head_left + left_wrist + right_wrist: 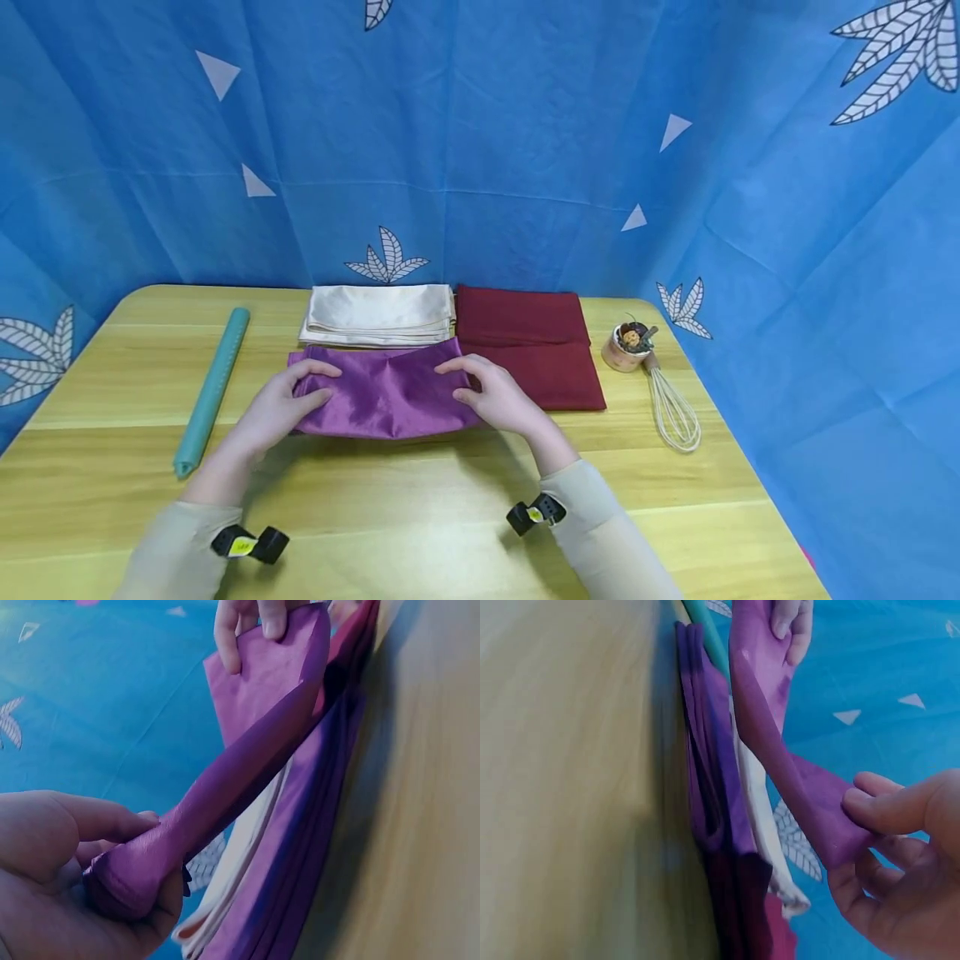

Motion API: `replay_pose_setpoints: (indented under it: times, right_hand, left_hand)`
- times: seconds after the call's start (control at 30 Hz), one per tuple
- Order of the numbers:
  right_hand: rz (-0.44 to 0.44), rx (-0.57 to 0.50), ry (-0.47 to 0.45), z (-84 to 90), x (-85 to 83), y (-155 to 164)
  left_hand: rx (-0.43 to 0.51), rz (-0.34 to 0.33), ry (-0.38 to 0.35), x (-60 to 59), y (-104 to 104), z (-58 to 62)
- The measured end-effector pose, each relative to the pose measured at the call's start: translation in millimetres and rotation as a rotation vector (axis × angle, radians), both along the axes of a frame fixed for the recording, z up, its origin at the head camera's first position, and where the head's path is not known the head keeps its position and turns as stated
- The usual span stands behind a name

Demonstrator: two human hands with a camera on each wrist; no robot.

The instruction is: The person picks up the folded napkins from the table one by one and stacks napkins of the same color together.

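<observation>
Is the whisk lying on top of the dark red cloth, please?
No, the whisk lies on the bare table, right of the dark red cloth.

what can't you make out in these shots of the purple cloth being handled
- Shiny purple satin cloth: its underside and how many layers lie beneath, hidden by its own top fold, head view.
- Small round pot: contents too small, head view.
- Wooden table: blurred, left wrist view.
- Right hand: palm cut off by edge, right wrist view.
</observation>
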State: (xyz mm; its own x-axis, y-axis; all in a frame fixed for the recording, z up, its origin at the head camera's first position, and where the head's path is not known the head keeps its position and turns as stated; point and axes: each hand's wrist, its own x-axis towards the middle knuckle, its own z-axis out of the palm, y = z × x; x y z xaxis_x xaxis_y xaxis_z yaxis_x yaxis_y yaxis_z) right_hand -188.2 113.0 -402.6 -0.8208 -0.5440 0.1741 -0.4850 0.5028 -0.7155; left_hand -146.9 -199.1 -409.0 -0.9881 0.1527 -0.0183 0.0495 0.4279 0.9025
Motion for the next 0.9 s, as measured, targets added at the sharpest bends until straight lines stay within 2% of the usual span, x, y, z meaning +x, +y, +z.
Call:
replay_pose_setpoints:
  times: [0.23, 0.4, 0.6, 0.73, 0.9]
  right_hand:
    - [-0.002, 0.052, -0.017, -1.2, -23.7, -27.8]
    - [-0.070, 0.067, -0.066, -9.5, -35.5, -39.4]
    - [-0.135, 0.050, -0.100, -16.6, -40.4, -43.0]
    - [-0.168, 0.025, -0.117, -16.5, -40.4, -39.7]
    - [-0.187, 0.027, -0.069, -14.1, -38.2, -31.8]
  left_hand:
    - [-0.084, 0.082, 0.016, -12.7, -18.5, 0.2]
    - [-0.129, 0.104, 0.010, -23.1, -21.0, -8.8]
    - [-0.139, 0.149, 0.019, -31.0, -23.0, -15.3]
    - [-0.193, 0.179, 0.081, -31.1, -25.3, -14.2]
    - [-0.296, 0.235, 0.221, -28.0, -23.5, -11.4]
